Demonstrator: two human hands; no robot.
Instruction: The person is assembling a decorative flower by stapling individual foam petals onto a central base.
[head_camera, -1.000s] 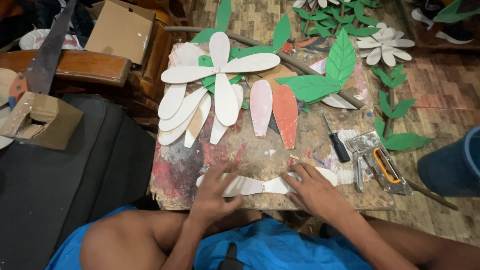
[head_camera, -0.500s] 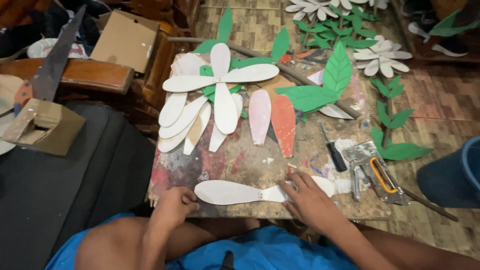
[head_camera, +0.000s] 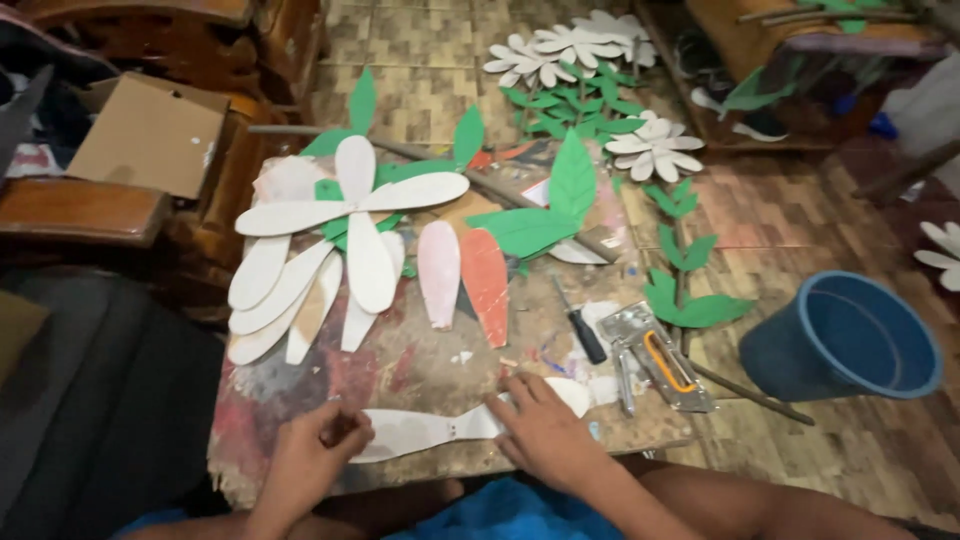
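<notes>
Since the earlier frames, your left hand (head_camera: 305, 460) has slid back in along the white paper cutout (head_camera: 420, 432) and now curls over its left tip, fingers bent and pinching the paper against the desk (head_camera: 420, 365). Your right hand (head_camera: 545, 435) has shifted little: it lies flat, fingers spread, pressing the narrow waist of the cutout where the two petal shapes join, with the right petal showing just beyond the fingertips. The cutout lies along the near edge of the desk, closest to your body, and appears pinned at both ends, so the work reads as steadying or shaping this double petal. Beside the right hand rest a staple gun (head_camera: 655, 365) with a yellow handle and a black-handled screwdriver (head_camera: 580, 325). Further back sit the assembled white flower (head_camera: 350, 215), a pink petal (head_camera: 438, 272), a red petal (head_camera: 485, 280) and green leaves (head_camera: 545, 215). A blue bucket (head_camera: 850, 345) stands on the floor at right.
</notes>
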